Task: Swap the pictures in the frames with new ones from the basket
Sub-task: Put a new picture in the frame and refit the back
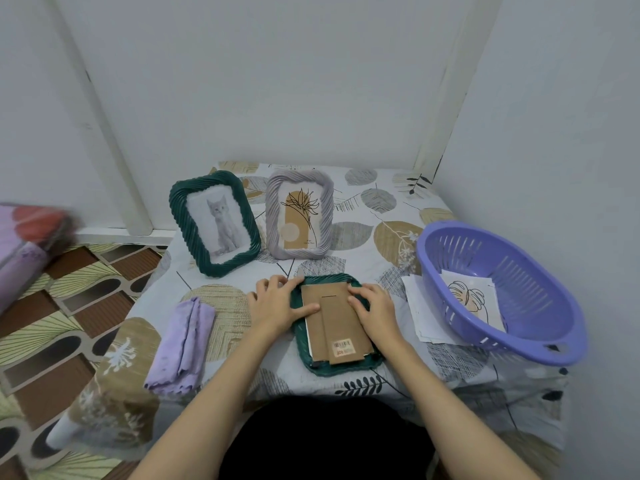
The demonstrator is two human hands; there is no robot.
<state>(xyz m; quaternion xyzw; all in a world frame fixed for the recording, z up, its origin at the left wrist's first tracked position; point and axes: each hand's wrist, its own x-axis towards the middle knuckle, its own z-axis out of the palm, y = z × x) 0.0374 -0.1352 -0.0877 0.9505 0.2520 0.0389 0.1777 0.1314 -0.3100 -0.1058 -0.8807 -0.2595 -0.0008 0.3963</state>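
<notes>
A dark green picture frame [337,367] is laid face down on the near middle of a small table covered by a leaf-patterned cloth [377,209]. Its brown cardboard backing [334,323], with a stand strip and a small barcode label near the lower end, is turned upward, and a thin white edge is seen along the backing's left side.

The frame is touched by both hands. The left hand [277,303] is placed on the frame's upper left rim, fingers bent over the corner and the thumb stretched flat across the backing. The right hand [372,310] is laid on the backing's right edge, fingers curved and pressed down; whether the edge is actually pinched cannot be told.

Behind the face-down frame, two frames are stood upright and tilted back. To the rear left, a second dark green frame [214,223] is seen holding a grey kitten picture. Just beside it, directly behind the face-down frame, a pale lilac frame [299,214] is seen holding a line-drawn plant on tan shapes.

To the right of the face-down frame, a purple slotted basket [502,289] is tipped toward the viewer, with a leaf line-drawing print [467,299] inside. Loose white sheets [420,310] are spread under its near-left rim.

To the left of the face-down frame, a folded lilac cloth [181,344] is laid.
</notes>
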